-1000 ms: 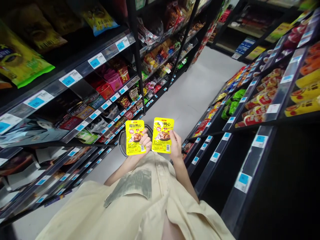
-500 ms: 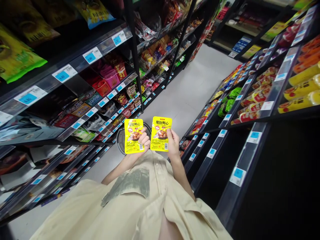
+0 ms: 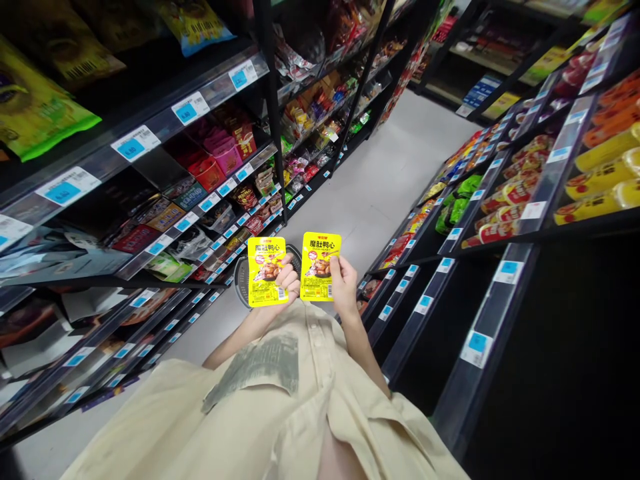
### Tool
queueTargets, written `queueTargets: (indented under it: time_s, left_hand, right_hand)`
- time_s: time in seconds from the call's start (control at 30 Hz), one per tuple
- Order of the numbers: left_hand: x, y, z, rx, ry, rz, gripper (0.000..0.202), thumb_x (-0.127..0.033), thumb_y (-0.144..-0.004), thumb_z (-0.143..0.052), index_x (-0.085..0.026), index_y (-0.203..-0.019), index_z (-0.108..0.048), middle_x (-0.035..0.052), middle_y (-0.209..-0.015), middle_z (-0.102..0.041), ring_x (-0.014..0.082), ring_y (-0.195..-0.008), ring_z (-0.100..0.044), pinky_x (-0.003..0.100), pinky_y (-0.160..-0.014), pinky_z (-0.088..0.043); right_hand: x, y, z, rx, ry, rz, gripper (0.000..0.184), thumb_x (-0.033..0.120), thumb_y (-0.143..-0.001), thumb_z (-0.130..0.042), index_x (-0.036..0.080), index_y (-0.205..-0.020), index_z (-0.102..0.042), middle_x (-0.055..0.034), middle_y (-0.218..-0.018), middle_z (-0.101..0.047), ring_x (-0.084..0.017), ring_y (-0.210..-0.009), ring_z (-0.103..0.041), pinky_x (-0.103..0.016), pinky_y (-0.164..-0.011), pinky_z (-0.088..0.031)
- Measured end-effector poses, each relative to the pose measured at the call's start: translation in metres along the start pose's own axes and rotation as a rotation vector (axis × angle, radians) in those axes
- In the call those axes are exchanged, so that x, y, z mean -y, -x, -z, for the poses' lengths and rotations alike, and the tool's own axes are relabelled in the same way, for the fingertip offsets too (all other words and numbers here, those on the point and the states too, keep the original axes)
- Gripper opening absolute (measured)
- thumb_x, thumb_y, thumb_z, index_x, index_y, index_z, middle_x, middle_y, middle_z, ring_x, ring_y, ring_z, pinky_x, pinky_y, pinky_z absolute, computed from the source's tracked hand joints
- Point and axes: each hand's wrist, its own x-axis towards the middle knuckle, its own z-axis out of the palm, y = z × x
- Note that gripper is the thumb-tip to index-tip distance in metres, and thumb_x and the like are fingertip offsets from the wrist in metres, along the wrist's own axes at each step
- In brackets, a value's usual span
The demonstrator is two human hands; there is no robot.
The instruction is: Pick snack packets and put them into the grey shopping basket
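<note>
My left hand (image 3: 287, 280) is closed around the right edge of a yellow snack packet (image 3: 265, 270) printed with dark characters and a picture of food. A second packet of the same kind (image 3: 316, 263) is pinched by its right edge between the thumb and fingers of my right hand (image 3: 343, 280). Both packets stand upright side by side with a narrow gap, fronts facing me. Partly hidden behind the left packet is a dark grey basket (image 3: 241, 275); how it is held or supported cannot be made out.
Shelves of bagged snacks with price tags (image 3: 135, 143) line the left side of the aisle. On the right, racks hold yellow tubs (image 3: 607, 177) and green packets (image 3: 457, 203). Grey floor (image 3: 395, 160) runs between them to a dark shelf unit (image 3: 480, 87) at the far end.
The packet in my right hand has shifted very slightly left, closer to the other one. My view has moved a touch; both grips stay the same.
</note>
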Motion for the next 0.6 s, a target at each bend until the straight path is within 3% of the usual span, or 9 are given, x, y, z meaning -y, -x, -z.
queueTargets:
  time_s: [0.1, 0.23, 0.37, 0.47, 0.6]
  left_hand:
    - [-0.002, 0.004, -0.001, -0.003, 0.006, -0.001, 0.025, -0.016, -0.106, -0.036, -0.023, -0.082, -0.040, -0.0100, -0.049, -0.011, 0.0110, -0.043, -0.001, 0.027, -0.044, -0.018]
    - [-0.003, 0.004, 0.002, 0.018, 0.034, 0.009, 0.026, -0.016, -0.106, -0.038, -0.022, -0.081, -0.039, -0.0100, -0.050, -0.010, 0.0104, -0.043, -0.001, 0.025, -0.043, -0.014]
    - [-0.006, -0.001, 0.016, 0.037, 0.087, 0.042, 0.024, -0.019, -0.105, -0.039, -0.022, -0.081, -0.042, -0.0092, -0.050, -0.017, 0.0099, -0.042, -0.009, 0.024, -0.044, -0.018]
    - [-0.008, -0.003, 0.026, 0.015, 0.106, 0.059, 0.021, -0.020, -0.104, -0.041, -0.022, -0.083, -0.045, -0.0080, -0.051, -0.024, 0.0100, -0.042, -0.017, 0.023, -0.045, -0.023]
    - [-0.007, -0.008, 0.027, -0.009, 0.084, 0.062, 0.020, -0.020, -0.102, -0.048, -0.022, -0.082, -0.046, -0.0075, -0.052, -0.028, 0.0093, -0.042, -0.025, 0.021, -0.045, -0.026]
  right_hand:
    - [-0.002, 0.001, -0.002, 0.098, -0.243, -0.114, 0.035, 0.055, -0.087, -0.073, 0.022, -0.082, -0.064, 0.0078, -0.058, -0.054, -0.010, -0.050, -0.046, -0.023, -0.049, -0.038]
    - [-0.012, 0.002, 0.004, 0.307, -0.744, -0.243, 0.020, 0.044, -0.091, -0.069, 0.024, -0.094, -0.066, 0.0170, -0.040, -0.031, -0.007, -0.031, -0.018, -0.021, -0.036, -0.023]
    - [-0.024, 0.002, 0.008, 0.460, -1.296, -0.168, 0.015, 0.026, -0.101, -0.055, 0.022, -0.093, -0.067, 0.0160, -0.043, -0.044, -0.004, -0.029, -0.014, -0.017, -0.034, -0.020]
    - [-0.028, 0.001, 0.007, 0.490, -1.425, -0.123, 0.019, 0.020, -0.103, -0.051, 0.022, -0.091, -0.066, 0.0145, -0.049, -0.055, -0.001, -0.030, -0.019, -0.013, -0.035, -0.021]
    - [-0.029, 0.002, 0.005, 0.424, -1.388, -0.143, 0.016, 0.018, -0.102, -0.054, 0.022, -0.093, -0.067, 0.0149, -0.047, -0.054, -0.003, -0.029, -0.017, -0.015, -0.035, -0.020]
